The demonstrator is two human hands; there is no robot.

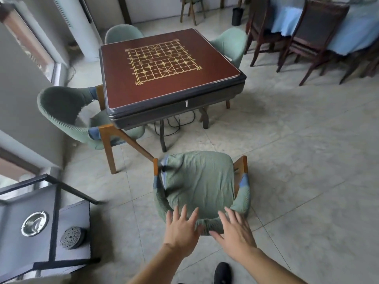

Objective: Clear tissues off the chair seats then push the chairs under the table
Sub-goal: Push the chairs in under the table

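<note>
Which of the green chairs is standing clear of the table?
The nearest green chair, at both hands; it stands clear of the table, while the other three sit against its edges.

green ribbed chair [200, 181], brown gridded table [164, 64].

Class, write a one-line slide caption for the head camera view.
Both hands, left and right, open at the green chair's backrest, facing the chessboard table.
</note>
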